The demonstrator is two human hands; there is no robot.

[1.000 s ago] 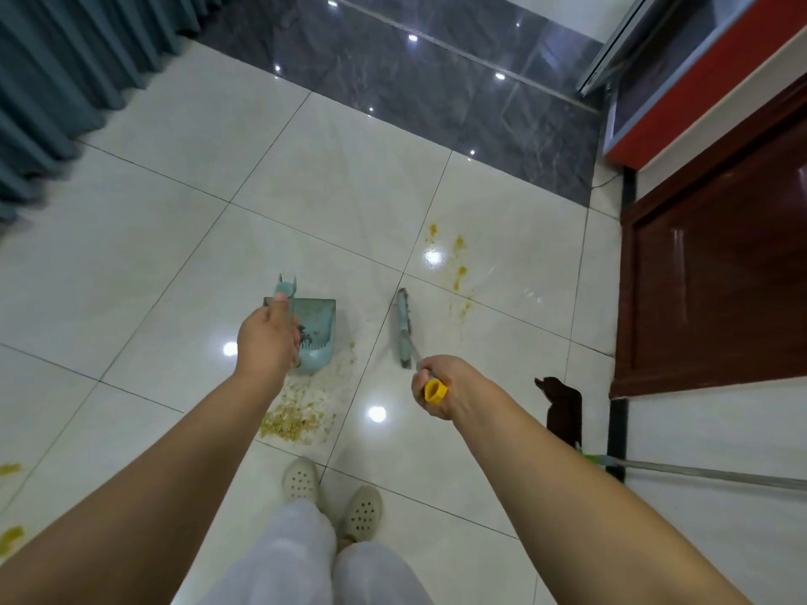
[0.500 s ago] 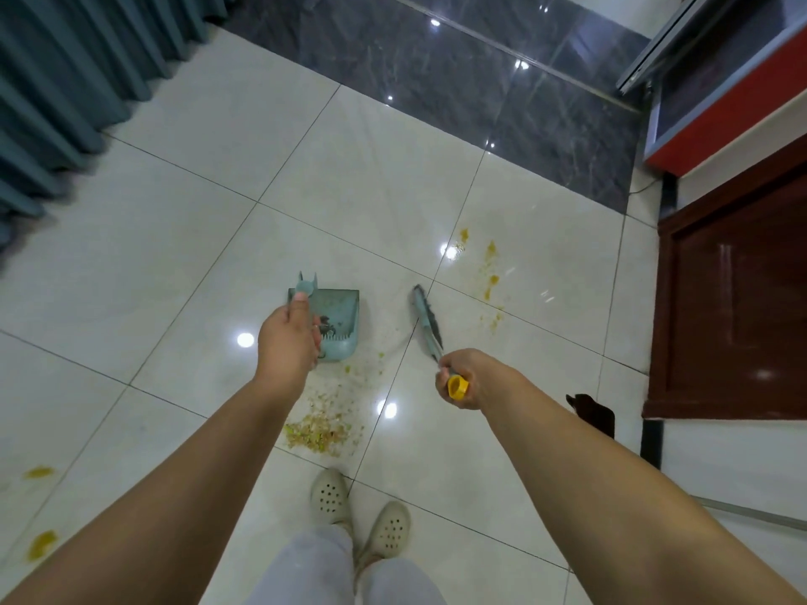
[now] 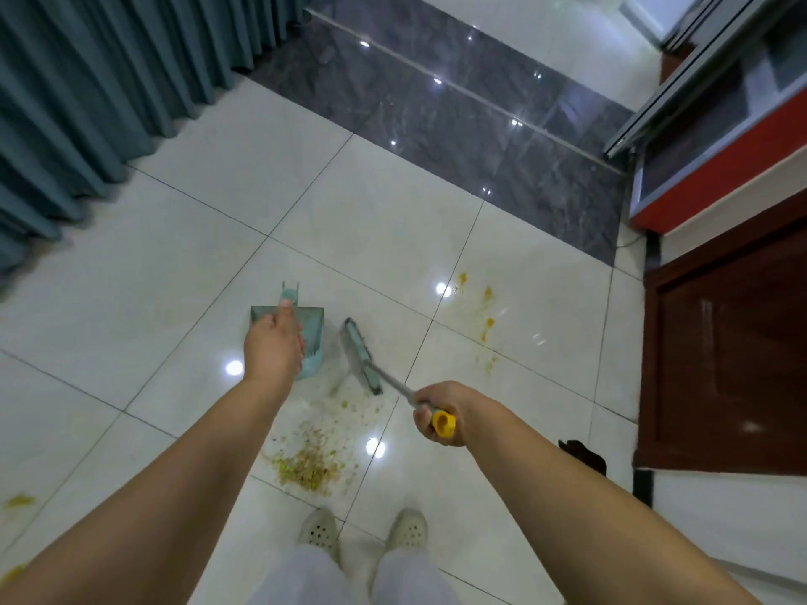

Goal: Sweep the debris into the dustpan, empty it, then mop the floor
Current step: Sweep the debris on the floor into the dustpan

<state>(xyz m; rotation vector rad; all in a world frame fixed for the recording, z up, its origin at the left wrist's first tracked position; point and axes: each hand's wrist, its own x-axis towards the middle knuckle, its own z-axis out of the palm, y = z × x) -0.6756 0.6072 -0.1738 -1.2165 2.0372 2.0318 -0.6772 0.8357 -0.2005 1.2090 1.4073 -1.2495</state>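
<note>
Debris: a heap of yellowish-green crumbs (image 3: 305, 467) lies on the pale floor tile just ahead of the person's feet, thinning into scattered specks that trail up toward the broom head.
Dustpan: a light teal dustpan (image 3: 312, 342) stands on the floor beyond the heap, apart from the crumbs; its handle tip pokes up past the fingers at the far end.
Left hand: the left hand (image 3: 274, 349) grips the dustpan handle from above, fingers curled under it and the thumb laid along the top.
Broom: a short broom with a teal head (image 3: 361, 353) sits just right of the dustpan, not touching it, the head angled across the tile and its near end close to the scattered specks. A thin metal shaft runs back to a yellow end cap (image 3: 443, 423).
Right hand: the right hand (image 3: 441, 412) is wrapped around the shaft just below the cap, fingers closed tight on it.
Stains: yellow smears (image 3: 487, 316) mark the tile to the right of the broom, well apart from the heap; more yellow spots (image 3: 19, 500) show at the lower left edge.
Floor: glossy cream tiles (image 3: 196, 264) with ceiling lights mirrored in them, bordered farther off by a dark grey marble strip (image 3: 458, 115).
Feet: two perforated pale clogs (image 3: 319, 532) below light trousers, right behind the heap.
Surroundings: a teal curtain (image 3: 87, 80) hangs at the left; a dark red wooden cabinet (image 3: 729, 351) stands at the right.
</note>
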